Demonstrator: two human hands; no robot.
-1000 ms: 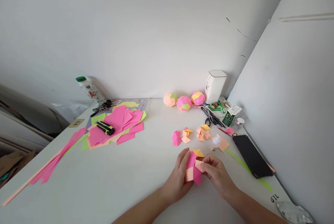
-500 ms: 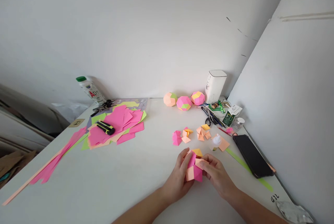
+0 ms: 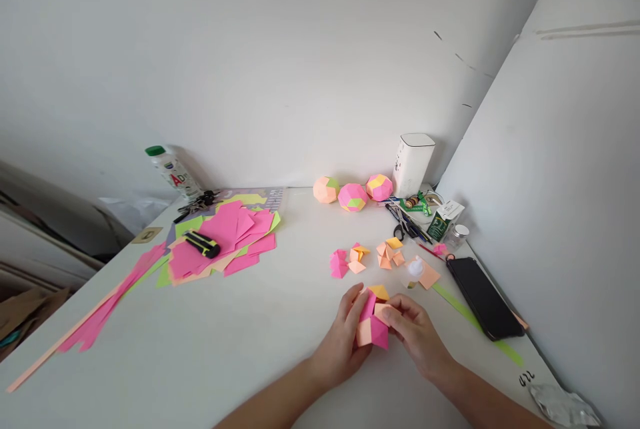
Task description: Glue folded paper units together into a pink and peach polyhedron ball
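Note:
Between my hands is a folded paper model (image 3: 373, 329) in pink, peach and yellow, held just over the front part of the table. My left hand (image 3: 345, 335) wraps around its left side, fingers over the top. With thumb and fingers, my right hand (image 3: 413, 332) pinches a peach flap on its right side. The underside of the model is hidden. Just beyond lie small folded paper pieces: a pink one (image 3: 339, 263), a peach and orange cluster (image 3: 358, 258) and another peach cluster (image 3: 389, 254).
Paper balls (image 3: 353, 197) sit by the wall beside a white container (image 3: 414, 165). Scissors (image 3: 399, 229), a small jar (image 3: 457, 235) and a phone (image 3: 485, 299) lie at right. At left are paper sheets (image 3: 227, 235), a utility knife (image 3: 203, 244), paper strips (image 3: 110, 302) and a bottle (image 3: 174, 172).

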